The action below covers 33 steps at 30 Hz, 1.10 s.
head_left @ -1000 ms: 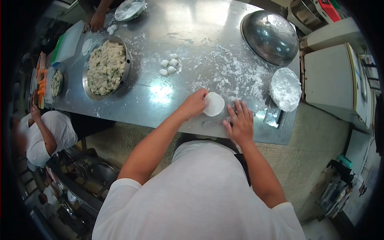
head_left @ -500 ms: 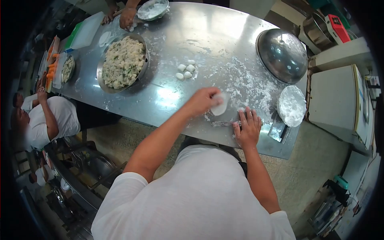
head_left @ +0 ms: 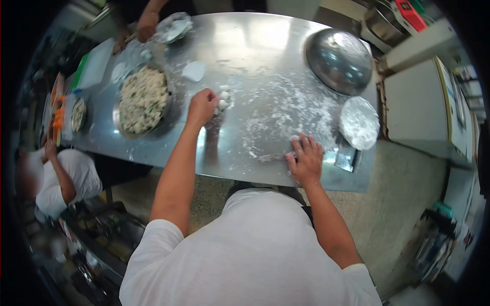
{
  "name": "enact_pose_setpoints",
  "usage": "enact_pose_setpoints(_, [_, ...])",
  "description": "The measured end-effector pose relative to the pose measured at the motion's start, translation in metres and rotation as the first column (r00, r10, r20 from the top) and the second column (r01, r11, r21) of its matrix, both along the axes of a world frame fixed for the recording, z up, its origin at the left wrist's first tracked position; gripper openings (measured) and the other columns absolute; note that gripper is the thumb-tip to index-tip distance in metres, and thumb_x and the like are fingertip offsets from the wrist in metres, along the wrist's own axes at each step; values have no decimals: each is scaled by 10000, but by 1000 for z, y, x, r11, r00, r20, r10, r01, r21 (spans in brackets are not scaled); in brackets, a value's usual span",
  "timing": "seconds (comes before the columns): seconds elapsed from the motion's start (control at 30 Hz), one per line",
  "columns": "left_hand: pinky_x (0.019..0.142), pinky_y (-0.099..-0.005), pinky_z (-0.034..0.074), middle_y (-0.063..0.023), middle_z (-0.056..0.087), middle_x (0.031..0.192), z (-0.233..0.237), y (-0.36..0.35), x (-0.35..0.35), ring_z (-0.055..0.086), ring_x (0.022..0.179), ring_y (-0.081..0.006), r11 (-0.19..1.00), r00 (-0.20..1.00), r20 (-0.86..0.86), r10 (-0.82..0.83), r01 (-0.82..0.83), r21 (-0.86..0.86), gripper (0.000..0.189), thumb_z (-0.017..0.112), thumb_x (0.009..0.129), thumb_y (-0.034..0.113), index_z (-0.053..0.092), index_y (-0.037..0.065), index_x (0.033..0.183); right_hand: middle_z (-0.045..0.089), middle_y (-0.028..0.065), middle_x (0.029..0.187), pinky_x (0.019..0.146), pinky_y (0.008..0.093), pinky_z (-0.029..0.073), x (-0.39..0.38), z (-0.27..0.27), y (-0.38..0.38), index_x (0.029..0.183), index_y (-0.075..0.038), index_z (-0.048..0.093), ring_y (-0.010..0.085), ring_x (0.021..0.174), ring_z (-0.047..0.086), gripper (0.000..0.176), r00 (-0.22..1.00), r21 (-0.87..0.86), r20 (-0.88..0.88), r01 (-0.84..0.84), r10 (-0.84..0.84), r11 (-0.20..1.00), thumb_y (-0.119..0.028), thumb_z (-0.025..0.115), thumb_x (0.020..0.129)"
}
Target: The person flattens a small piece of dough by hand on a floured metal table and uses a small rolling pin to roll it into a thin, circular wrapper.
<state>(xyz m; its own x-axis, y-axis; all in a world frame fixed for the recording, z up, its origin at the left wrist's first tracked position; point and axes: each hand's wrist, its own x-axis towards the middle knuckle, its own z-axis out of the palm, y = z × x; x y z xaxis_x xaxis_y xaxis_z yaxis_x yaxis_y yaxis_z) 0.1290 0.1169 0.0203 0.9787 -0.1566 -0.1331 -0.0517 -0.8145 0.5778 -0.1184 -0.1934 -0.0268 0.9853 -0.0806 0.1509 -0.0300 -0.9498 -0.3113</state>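
My left hand (head_left: 203, 106) reaches to the small white dough balls (head_left: 223, 96), its fingers curled closed against the ones nearest me. A ball appears to be at the fingertips, though the hand partly hides it. Beyond that hand a flat round dough wrapper (head_left: 194, 71) lies on the steel table (head_left: 240, 168). My right hand (head_left: 306, 159) is laid flat with fingers stretched out, its palm over one end of a thin floury rolling pin (head_left: 273, 157). To its right are a bowl of white flour (head_left: 359, 123) and a flat metal blade-like piece (head_left: 346, 159).
A large pan of chopped filling (head_left: 144, 101) stands on the left. An overturned steel bowl (head_left: 339, 61) sits at the back right. Across the table, a co-worker's hands (head_left: 147, 28) work beside another flour bowl (head_left: 173, 28). A person in white (head_left: 71, 173) is at the left.
My left hand has moved left and away from me to the dough balls. The wrapper it held now lies flat near the filling pan. My right hand stays at the rolling pin.
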Motion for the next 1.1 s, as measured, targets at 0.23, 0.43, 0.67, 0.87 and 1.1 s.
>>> enact_pose_setpoints(0.23, [926,-508,508,-264,693,1057,-9,-21,-5,648,1096,-446,980,990,84,-109,93,175,478,748,887,230,563,56,1292,512,113,1533,1216,511,248,-1,-2,-2,1392,-157,633,337,1443,422,526,999,73,34,4,-7,997,-468,600,970])
enact_pose_setpoints(0.43, [843,-473,540,-241,676,1102,-2,-32,-12,679,951,-428,979,982,117,-152,133,155,419,784,865,178,594,41,1213,538,117,1509,1213,501,266,-5,-1,-5,1380,-147,643,340,1432,440,529,999,118,49,17,-23,993,-483,590,975])
enact_pose_setpoints(0.67, [792,-310,559,-81,675,1109,41,-181,-27,650,890,-161,845,904,187,-385,427,-322,325,802,884,149,687,17,1158,540,115,1507,1213,504,272,-5,-3,-6,1361,-138,652,345,1434,440,515,996,132,91,-2,-10,991,-477,581,980])
enact_pose_setpoints(0.87, [871,-450,547,-170,645,1105,68,-333,-103,675,1001,-381,525,532,156,-832,847,-87,180,694,905,127,712,53,1068,577,129,1424,1177,512,305,-5,9,-9,1281,-75,672,341,1403,454,481,999,178,32,-20,15,984,-422,633,951])
enact_pose_setpoints(1.1, [818,-455,567,-206,645,1070,14,-392,-87,684,943,-389,275,286,-7,-958,924,265,221,715,837,97,717,56,1054,589,133,1385,1157,526,308,-5,6,-12,1285,-57,661,336,1368,474,492,996,189,82,-39,24,981,-402,650,936])
